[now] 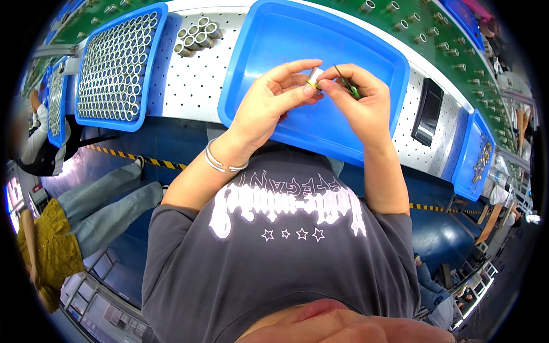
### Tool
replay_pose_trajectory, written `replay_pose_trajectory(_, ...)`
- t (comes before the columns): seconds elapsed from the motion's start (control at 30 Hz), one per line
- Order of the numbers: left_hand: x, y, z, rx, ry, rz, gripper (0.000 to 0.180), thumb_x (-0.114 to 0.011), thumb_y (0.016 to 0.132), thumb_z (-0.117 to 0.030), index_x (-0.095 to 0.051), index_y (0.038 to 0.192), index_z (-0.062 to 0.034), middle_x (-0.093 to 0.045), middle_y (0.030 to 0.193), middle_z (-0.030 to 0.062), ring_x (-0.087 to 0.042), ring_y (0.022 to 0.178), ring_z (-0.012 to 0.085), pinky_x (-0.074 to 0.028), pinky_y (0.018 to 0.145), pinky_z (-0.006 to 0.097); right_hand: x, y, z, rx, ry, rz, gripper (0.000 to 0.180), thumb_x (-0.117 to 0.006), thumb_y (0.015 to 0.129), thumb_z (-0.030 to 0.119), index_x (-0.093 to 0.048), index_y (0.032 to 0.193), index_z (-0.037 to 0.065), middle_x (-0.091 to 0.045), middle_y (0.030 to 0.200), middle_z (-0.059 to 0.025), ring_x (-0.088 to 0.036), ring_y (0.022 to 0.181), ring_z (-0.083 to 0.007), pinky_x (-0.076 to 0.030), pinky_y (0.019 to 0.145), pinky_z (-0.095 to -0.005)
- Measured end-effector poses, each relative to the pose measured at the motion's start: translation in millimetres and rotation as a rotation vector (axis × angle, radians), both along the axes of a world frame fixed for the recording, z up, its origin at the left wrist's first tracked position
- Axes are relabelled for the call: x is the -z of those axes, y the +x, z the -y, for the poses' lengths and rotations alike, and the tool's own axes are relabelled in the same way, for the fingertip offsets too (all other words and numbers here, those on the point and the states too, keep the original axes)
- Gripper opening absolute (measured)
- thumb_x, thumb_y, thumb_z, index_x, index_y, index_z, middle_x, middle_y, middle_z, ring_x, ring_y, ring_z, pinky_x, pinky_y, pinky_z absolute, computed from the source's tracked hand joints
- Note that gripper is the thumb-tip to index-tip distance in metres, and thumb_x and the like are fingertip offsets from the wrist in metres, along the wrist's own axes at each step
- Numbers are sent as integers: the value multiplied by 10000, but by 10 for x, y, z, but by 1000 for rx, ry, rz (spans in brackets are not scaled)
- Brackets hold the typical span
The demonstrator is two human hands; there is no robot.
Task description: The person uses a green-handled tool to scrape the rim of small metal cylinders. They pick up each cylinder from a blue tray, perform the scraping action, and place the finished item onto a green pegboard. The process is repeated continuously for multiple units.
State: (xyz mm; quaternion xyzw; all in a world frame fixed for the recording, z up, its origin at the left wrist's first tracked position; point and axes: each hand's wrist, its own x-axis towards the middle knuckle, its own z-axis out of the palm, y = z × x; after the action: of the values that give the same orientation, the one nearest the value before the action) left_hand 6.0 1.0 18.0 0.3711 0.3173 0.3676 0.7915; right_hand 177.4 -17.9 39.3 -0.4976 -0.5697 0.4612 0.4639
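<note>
Pinching a small metal ring (pixel 313 79) in our left hand (pixel 273 102), we held it over the blue tray (pixel 343 43). Our right hand (pixel 359 98) touched the ring with its fingertips, its fingers closed around a thin green tool (pixel 349 84). More rings (pixel 197 35) lay near the tray.

Small black rectangular screen (pixel 426 112) — dark, set into the perforated white bench, right of blue tray (pixel 366 40)

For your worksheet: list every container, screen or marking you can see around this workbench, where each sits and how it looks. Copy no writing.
Large blue tray: centre, under both hands, rectangular.
Blue tray: left, packed with metal cylinders.
Small blue bin: right, holding brassy parts.
Dark screen: right, black rectangle.
Hazard tape: floor, yellow-black stripes.
</note>
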Motion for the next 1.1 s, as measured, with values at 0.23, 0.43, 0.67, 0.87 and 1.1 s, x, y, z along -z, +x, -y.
replay_pose_trajectory(0.23, -3, 13, 13, -32, -57, 60, 414, -600, 854, -95, -488, 1245, -15, -613, 1031, 108, -596, 933, 162, -468, 838, 267, -40, -11, -8, 157, 81, 138, 152, -677, 798, 110, -643, 919, 26, -637, 788, -52, -571, 709, -65, -451, 622, -197)
replay_pose_trajectory(0.43, 22, 10, -15, -180, -52, 92, 473, -625, 849, -122, -444, 1273, -20, -611, 1042, 117, -603, 936, 170, -472, 824, 255, 36, 8, 44, 165, 260, 336, 206, -704, 770, 159, -646, 923, 35, -646, 802, -67, -605, 674, -143, -471, 591, -252)
replay_pose_trajectory(0.67, 58, -8, 1, -186, 37, 42, 477, -656, 830, -137, -465, 1257, -41, -614, 1042, 107, -610, 905, 132, -444, 619, 177, 20, 2, 48, 143, 293, 429, 135, -695, 758, 132, -674, 865, 53, -627, 690, -71, -568, 557, -169, -420, 492, -255)
replay_pose_trajectory(0.87, 45, -9, 8, -180, 38, 19, 481, -670, 818, -143, -480, 1252, -58, -617, 1043, 96, -614, 877, 123, -382, 512, 157, 4, 5, 56, 138, 274, 425, 107, -685, 765, 130, -681, 848, 63, -613, 657, -66, -542, 527, -158, -389, 466, -259)
replay_pose_trajectory(1.1, 48, 5, 7, -180, 52, 6, 483, -678, 809, -140, -488, 1246, -61, -619, 1044, 92, -616, 868, 111, -345, 471, 153, 10, 23, 60, 134, 276, 432, 101, -681, 769, 133, -683, 843, 65, -607, 642, -63, -531, 514, -150, -378, 456, -256)
